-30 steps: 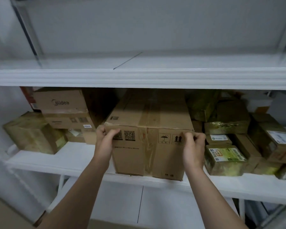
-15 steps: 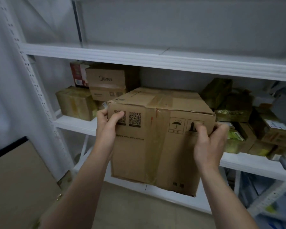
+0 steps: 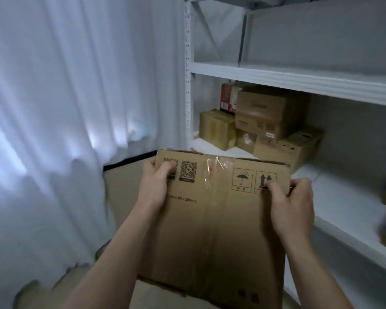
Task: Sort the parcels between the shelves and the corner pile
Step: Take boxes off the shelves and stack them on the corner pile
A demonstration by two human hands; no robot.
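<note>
While clamped at its top corners, big cardboard box (image 3: 218, 210) held up off the shelving (image 3: 299, 79) | left hand (image 3: 156, 186) gripping the QR-code corner, right hand (image 3: 292, 206) gripping the arrows corner | stacked parcels (image 3: 261, 121) back on the shelf | bottom edge cropped, far right pretty blurry

Matt brown cardboard box (image 3: 221, 215) with glossy clear tape — white painted metal shelving (image 3: 299, 79), soft cloth curtain (image 3: 76, 97).
</note>
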